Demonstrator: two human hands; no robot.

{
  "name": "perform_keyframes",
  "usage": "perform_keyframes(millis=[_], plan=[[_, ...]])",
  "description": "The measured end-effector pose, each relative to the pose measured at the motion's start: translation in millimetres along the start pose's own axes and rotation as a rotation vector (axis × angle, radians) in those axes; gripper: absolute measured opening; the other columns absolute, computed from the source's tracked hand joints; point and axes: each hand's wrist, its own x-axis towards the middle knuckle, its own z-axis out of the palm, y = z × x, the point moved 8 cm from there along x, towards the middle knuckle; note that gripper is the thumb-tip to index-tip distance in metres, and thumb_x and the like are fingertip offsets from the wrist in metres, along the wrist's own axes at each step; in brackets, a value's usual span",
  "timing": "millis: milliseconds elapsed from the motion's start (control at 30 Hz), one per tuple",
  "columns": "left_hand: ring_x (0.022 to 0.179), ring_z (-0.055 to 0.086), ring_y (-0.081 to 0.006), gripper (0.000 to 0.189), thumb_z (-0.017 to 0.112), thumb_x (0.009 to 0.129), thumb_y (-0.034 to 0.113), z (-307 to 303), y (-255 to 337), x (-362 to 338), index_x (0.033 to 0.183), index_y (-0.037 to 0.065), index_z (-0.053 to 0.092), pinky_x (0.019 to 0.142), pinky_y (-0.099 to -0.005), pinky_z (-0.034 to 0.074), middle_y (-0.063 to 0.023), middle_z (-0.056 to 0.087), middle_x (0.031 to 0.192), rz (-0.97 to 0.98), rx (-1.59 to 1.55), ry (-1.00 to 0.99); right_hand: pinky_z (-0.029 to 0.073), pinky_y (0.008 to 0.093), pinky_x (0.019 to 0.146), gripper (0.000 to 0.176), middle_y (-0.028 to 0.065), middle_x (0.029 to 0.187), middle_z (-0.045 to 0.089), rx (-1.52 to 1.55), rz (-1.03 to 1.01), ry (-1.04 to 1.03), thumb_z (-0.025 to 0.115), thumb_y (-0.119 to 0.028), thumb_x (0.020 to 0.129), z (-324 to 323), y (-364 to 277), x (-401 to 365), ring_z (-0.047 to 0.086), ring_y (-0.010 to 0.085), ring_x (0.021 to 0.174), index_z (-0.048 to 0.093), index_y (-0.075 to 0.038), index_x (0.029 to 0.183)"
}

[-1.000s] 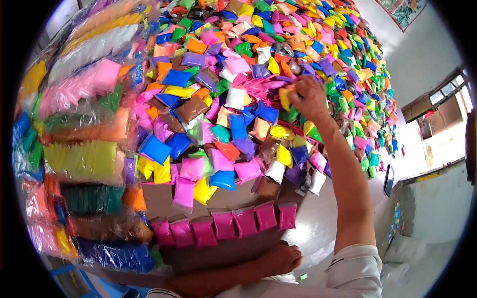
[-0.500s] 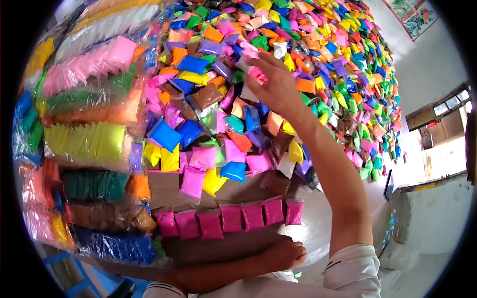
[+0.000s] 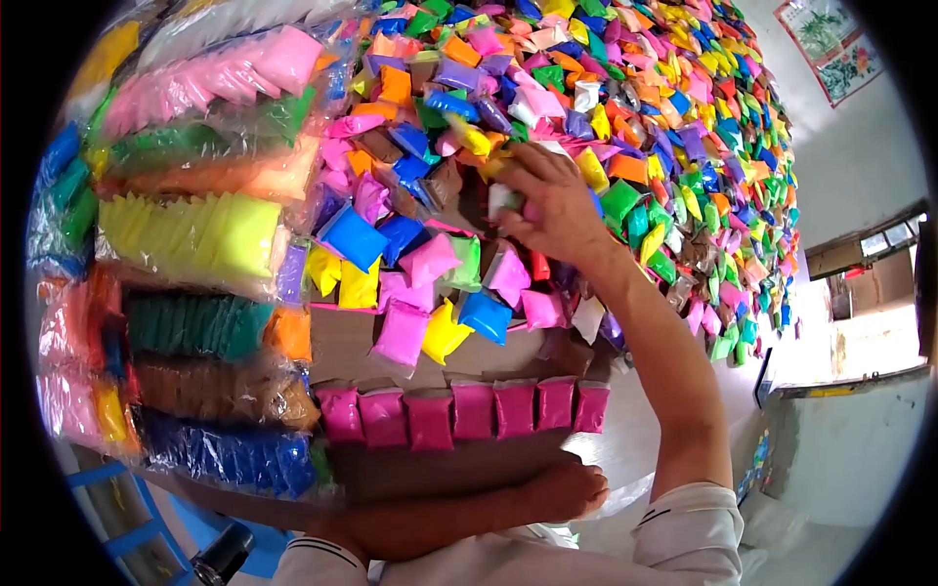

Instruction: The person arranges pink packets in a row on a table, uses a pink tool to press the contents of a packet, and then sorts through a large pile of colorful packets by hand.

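My right hand (image 3: 552, 200) reaches into the big pile of small coloured packets (image 3: 625, 127), its fingers spread apart among them. A yellow packet (image 3: 473, 140) lies by its fingertips, partly blurred; whether the hand grips anything is hard to make out. Near the front edge, my left hand (image 3: 578, 491) rests with curled fingers, and nothing shows in it. Just beyond that forearm, a row of magenta packets (image 3: 473, 408) lies side by side on the brown surface (image 3: 410, 481).
Clear bags of sorted packets are stacked at the left, among them light yellow (image 3: 186, 239), pink (image 3: 215, 78), dark green (image 3: 195, 327) and dark blue (image 3: 225, 457). A blue frame (image 3: 132, 527) stands low at the left. A poster (image 3: 831, 49) hangs on the wall.
My right hand has moved down within the pile, and packets around it have shifted, baring some brown surface. The view has shifted slightly. My left hand stays curled near the front edge.
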Motion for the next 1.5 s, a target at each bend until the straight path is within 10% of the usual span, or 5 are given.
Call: perform_keyframes(millis=[467,1100,1333,1367,1500], plan=[[0.068,0.06,-0.0393,0.027,0.057,0.091,0.022,-12.4,2.0,3.8,0.072,0.002,0.058,0.067,-0.0484,0.049,-0.017,0.059,0.074,-0.084,-0.042,0.003,0.052,0.0395,0.089,0.024,0.0124,0.114,0.067,-0.274,0.413,0.181,0.064,-0.003,0.078,-95.3,159.5,-102.4,0.065,0.033,0.103,0.071,-0.005,0.101],[0.077,0.064,-0.0335,0.016,0.055,0.088,0.015,-3.5,-1.5,0.5,0.095,0.003,0.061,0.069,-0.0452,0.052,-0.0169,0.063,0.083,0.054,-0.17,0.133,0.036,0.0538,0.108,0.082,0.0119,0.142,0.049,-0.001,0.09,-0.063,0.074,-0.061,0.066,95.6,-42.1,129.7,0.042,0.0384,0.134,0.059,-0.018,0.133],[0.075,0.064,-0.0279,0.017,0.052,0.09,0.017,45.7,-24.1,2.9,0.092,0.003,0.061,0.065,-0.0408,0.052,-0.013,0.064,0.086,0.062,-0.014,0.091,0.054,0.0448,0.078,0.041,0.0165,0.093,0.07,0.192,0.128,-0.241,0.072,-0.034,0.077,80.9,-36.3,128.4,0.068,0.0344,0.091,0.066,-0.013,0.111],[0.074,0.064,-0.0282,0.016,0.052,0.09,0.017,47.4,-23.7,2.9,0.089,0.003,0.061,0.065,-0.041,0.052,-0.0129,0.063,0.085,0.04,-0.017,0.091,0.043,0.0489,0.097,0.057,0.0073,0.114,0.066,0.062,0.093,-0.189,0.072,-0.054,0.071,99.8,-24.1,121.5,0.059,0.0301,0.114,0.067,-0.022,0.118],[0.066,0.064,-0.0355,0.023,0.058,0.088,0.019,3.7,-7.5,0.8,0.071,0.005,0.057,0.063,-0.0456,0.052,-0.0155,0.061,0.074,-0.011,-0.036,0.085,0.045,0.0467,0.096,0.046,0.0099,0.125,0.061,-0.058,0.038,-0.274,0.073,-0.03,0.074,66.4,-8.5,87.8,0.054,0.0334,0.119,0.065,-0.013,0.116]])
